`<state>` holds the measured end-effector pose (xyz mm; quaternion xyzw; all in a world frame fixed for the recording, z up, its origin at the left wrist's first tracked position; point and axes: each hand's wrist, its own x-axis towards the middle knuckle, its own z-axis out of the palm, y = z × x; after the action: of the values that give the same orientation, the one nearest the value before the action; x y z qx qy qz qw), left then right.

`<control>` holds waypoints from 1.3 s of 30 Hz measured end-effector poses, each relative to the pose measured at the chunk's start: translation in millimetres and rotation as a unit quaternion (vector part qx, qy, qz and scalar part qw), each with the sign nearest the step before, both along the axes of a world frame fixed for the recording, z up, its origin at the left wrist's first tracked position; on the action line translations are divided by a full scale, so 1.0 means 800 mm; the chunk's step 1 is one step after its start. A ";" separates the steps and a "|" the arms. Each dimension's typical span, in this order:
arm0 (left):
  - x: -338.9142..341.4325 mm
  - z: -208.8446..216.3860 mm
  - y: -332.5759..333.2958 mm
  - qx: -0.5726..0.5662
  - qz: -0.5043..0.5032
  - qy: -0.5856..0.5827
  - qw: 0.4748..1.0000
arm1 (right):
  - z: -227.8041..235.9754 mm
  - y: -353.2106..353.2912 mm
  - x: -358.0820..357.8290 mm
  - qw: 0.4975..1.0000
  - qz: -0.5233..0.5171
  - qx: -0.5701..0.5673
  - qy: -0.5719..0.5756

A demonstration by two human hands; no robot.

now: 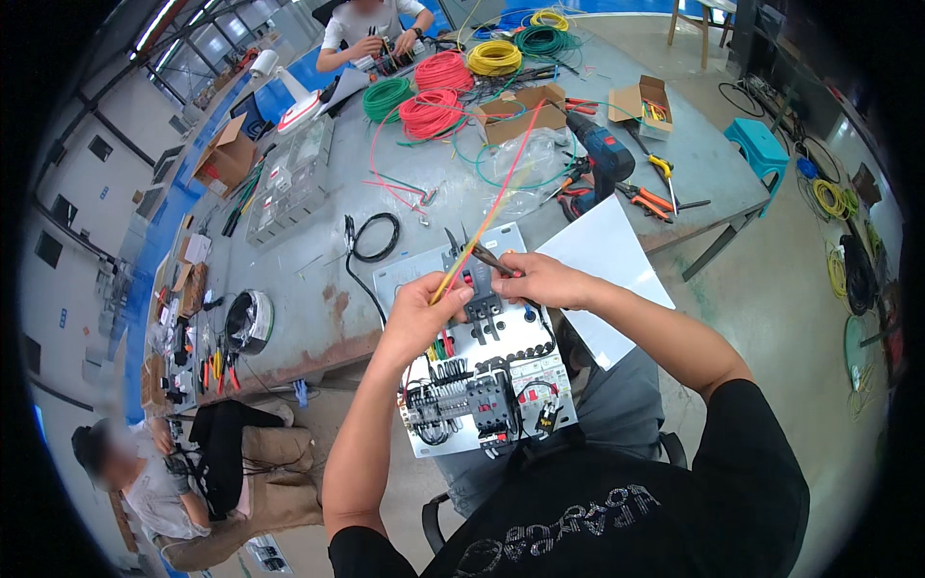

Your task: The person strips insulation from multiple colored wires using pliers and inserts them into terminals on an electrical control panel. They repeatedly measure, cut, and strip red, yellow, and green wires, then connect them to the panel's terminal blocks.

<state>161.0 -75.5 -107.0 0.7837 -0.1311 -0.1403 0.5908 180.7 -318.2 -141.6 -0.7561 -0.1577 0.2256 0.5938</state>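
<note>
My left hand (424, 310) is closed on thin red and yellow wires (499, 200) that slant up and away to the right. In my right hand (551, 281) is a pair of pliers (492, 260) with dark jaws and reddish handles; the jaws point up and left, close to the wires. Whether they touch the wires I cannot tell. Below both hands a pale metal mounting plate (401, 277) rests across my lap and the table edge. It carries a grey breaker (485, 306), a dark contactor (491, 405), terminal blocks (431, 412) and bundled black wiring.
Wire coils, red (431, 114), green (387, 99) and yellow (494, 58), lie on the far table. A blue cordless drill (599, 144), orange-handled pliers (647, 200) and a white sheet (612, 275) are at right. One person (371, 39) works opposite, another (159, 482) sits lower left.
</note>
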 end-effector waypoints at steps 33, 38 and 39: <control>0.028 0.211 0.159 0.454 0.083 -0.157 0.873 | -0.041 -0.056 0.024 0.995 0.000 0.012 0.094; 0.022 0.398 0.198 0.576 0.173 -0.272 0.751 | -0.045 -0.069 0.040 0.988 -0.117 0.067 0.074; 0.042 0.438 0.241 0.612 0.176 -0.283 0.717 | -0.045 -0.070 0.046 0.987 -0.122 0.078 0.069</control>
<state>194.7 117.1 243.1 0.9864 -0.0376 0.1445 -0.0684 217.3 -374.2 -177.8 -0.7037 -0.0407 0.1901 0.6834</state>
